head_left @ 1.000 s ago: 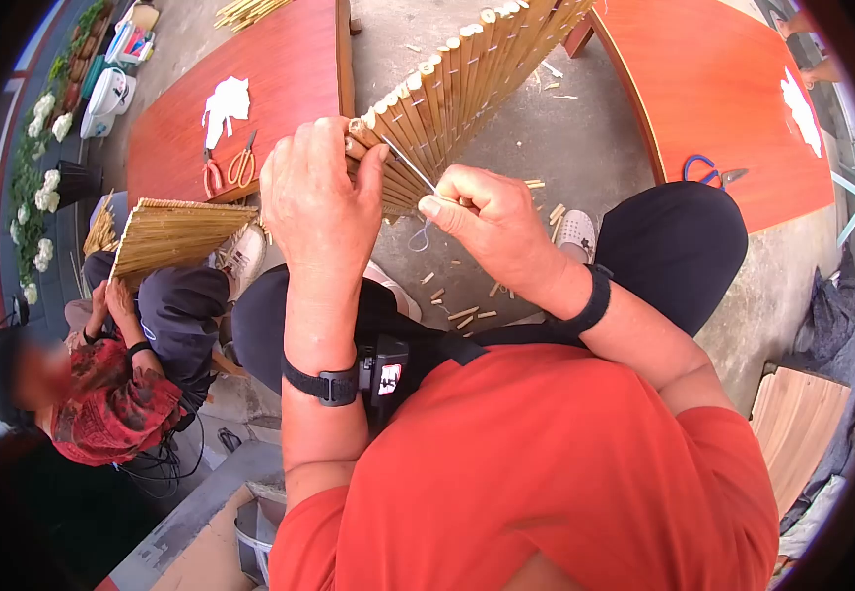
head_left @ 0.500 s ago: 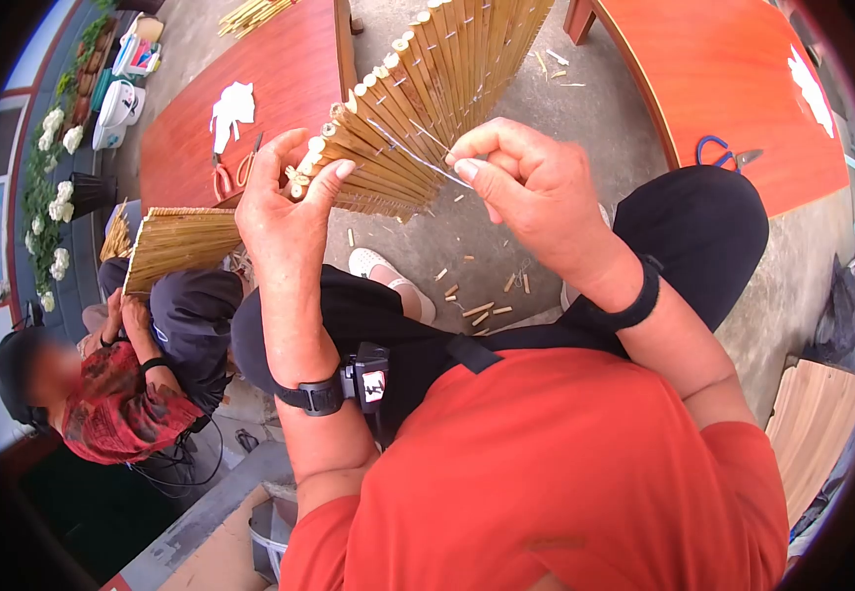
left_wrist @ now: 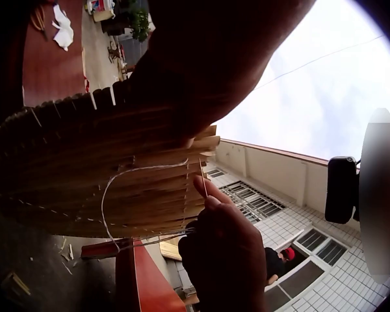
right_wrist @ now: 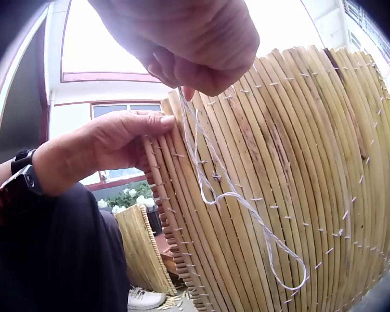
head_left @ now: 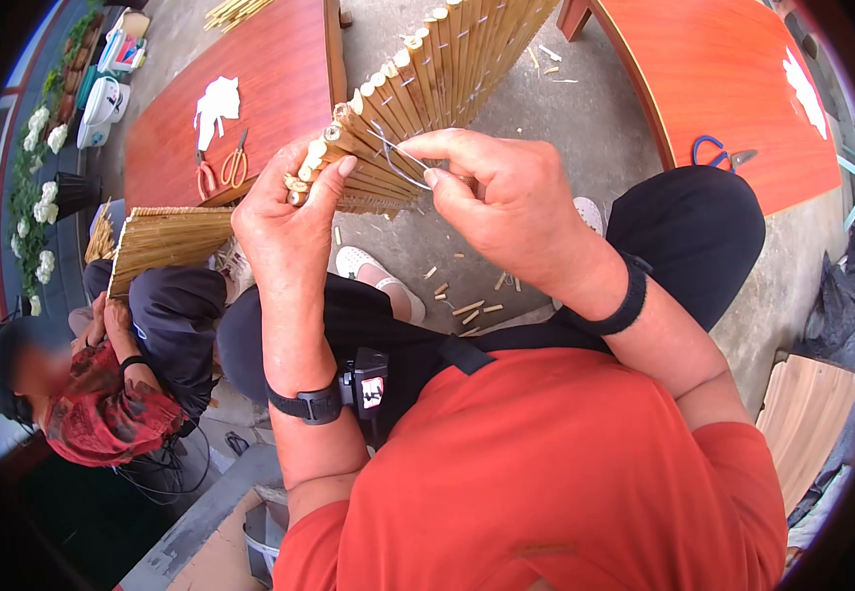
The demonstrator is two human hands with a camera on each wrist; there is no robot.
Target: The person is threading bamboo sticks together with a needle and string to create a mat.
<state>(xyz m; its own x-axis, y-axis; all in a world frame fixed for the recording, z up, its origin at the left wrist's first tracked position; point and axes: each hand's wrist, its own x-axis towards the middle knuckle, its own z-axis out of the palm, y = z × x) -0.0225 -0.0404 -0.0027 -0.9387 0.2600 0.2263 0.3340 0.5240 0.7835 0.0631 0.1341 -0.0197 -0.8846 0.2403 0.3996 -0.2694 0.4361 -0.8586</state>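
Observation:
A mat of slender bamboo-like sticks (right_wrist: 260, 130), stitched across in rows of white thread, stands upright in front of me. My left hand (head_left: 285, 222) grips its near edge at the stick ends, thumb lying on the face in the right wrist view. Close to that thumb, my right hand (head_left: 516, 197) pinches white thread (right_wrist: 250, 208) between thumb and forefinger. The doubled thread hangs in a long loop across the mat. From the right fingertips in the left wrist view, a thin straight needle-like piece (left_wrist: 204, 177) points at the sticks.
At left, a red-brown table (head_left: 280, 79) bears pliers (head_left: 207, 177), scissors (head_left: 237, 164) and a white cloth (head_left: 217, 106). Blue-handled scissors (head_left: 718, 155) lie on the right table (head_left: 743, 59). Another seated person (head_left: 117, 394) holds a similar mat (head_left: 166, 246). Stick offcuts (head_left: 469, 307) litter the floor.
My right hand first drew away rightward from the edge with the thread, then came back toward the mat. My left hand shifted its grip lower along the stick ends.

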